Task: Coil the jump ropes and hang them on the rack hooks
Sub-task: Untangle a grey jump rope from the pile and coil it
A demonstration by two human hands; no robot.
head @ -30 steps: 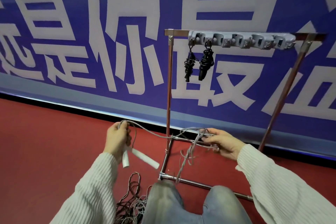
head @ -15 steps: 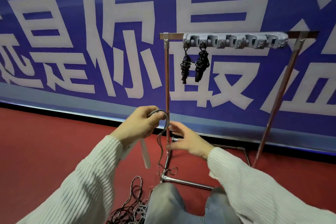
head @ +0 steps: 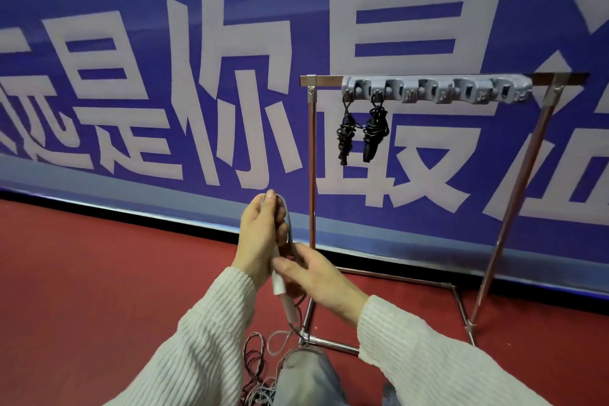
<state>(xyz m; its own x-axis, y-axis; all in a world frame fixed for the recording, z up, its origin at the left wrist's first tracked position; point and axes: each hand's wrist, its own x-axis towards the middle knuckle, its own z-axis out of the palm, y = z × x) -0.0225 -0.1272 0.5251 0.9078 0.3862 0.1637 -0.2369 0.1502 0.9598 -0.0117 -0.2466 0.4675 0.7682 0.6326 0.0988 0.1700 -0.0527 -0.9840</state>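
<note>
My left hand (head: 260,234) is raised and grips a folded grey jump rope (head: 289,224), whose white handles (head: 284,297) hang below the palm. Just beneath it my right hand (head: 316,277) holds the same rope bundle near the handles, fingers curled round it. Loose rope trails down to the floor. The metal rack (head: 311,175) stands to the right, with a grey hook strip (head: 435,91) on its top bar. Two coiled black jump ropes (head: 361,133) hang from the two leftmost hooks.
A tangle of dark and grey ropes (head: 260,372) lies on the red floor by my knee (head: 306,376). The rack's base bars (head: 333,344) run along the floor in front of me. A blue banner wall with white characters stands behind.
My hands came together from wide apart. The left hand rose with the rope folded in it, and the right hand moved in under it onto the bundle.
</note>
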